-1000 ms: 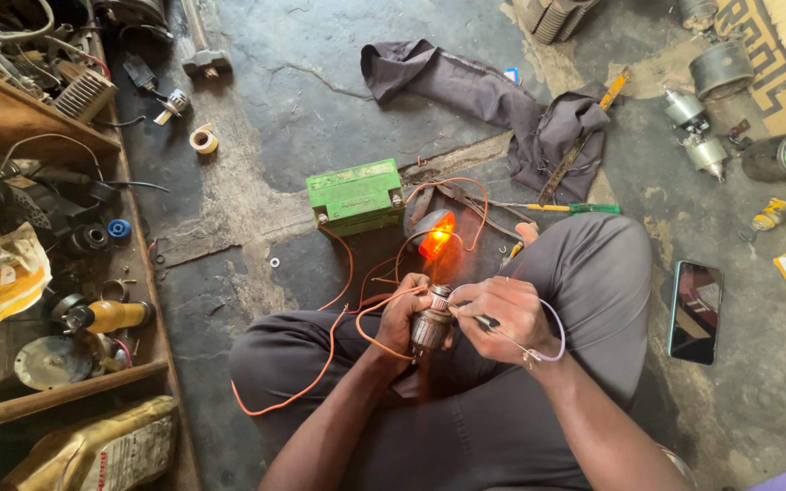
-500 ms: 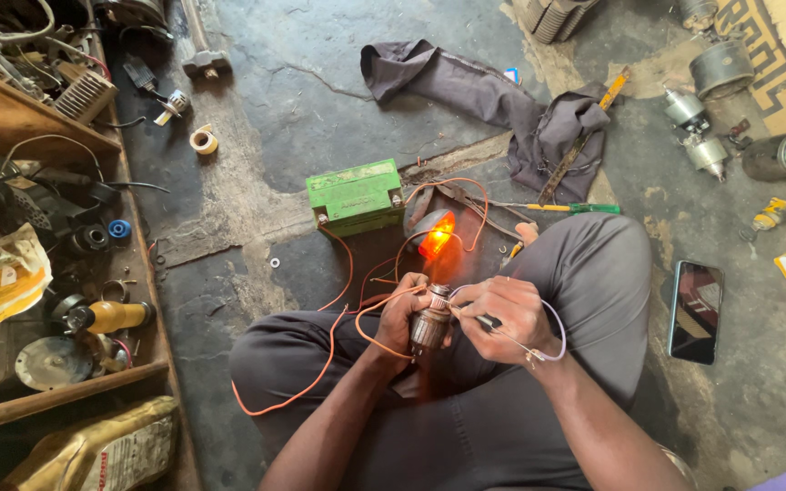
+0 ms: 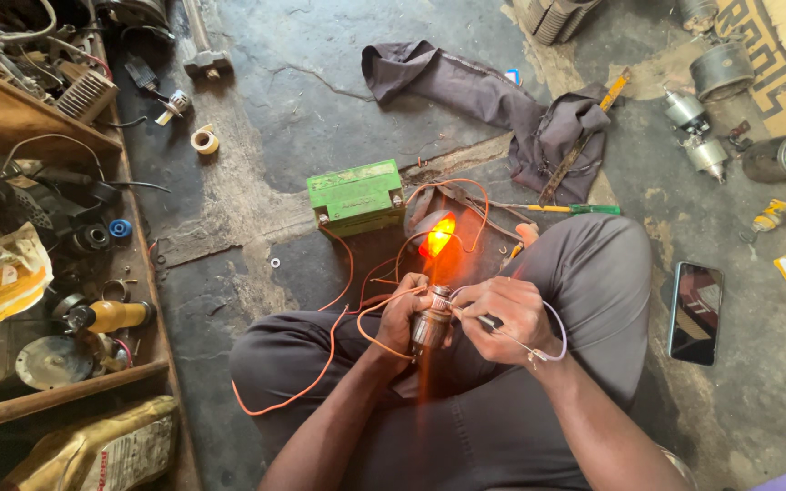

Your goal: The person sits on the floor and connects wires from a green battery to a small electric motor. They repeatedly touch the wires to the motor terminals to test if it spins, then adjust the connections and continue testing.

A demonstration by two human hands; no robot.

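Sitting cross-legged on the floor, left hand (image 3: pixel 399 314) wrapped around a small metal motor part (image 3: pixel 431 323) over the lap, right hand (image 3: pixel 502 309) fingers pinched on a thin probe (image 3: pixel 488 320) touching its top, orange bulb (image 3: pixel 438 236) glowed near green battery (image 3: pixel 355 195).

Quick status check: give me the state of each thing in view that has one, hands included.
Bulb: lit, glowing orange.
Green battery: on the floor, orange wires running from it.
Small motor part: upright, gripped in the left hand.
Right hand: closed on a thin probe at the part's top.
Phone: screen dark, flat on floor.
Screwdriver: lying unused.
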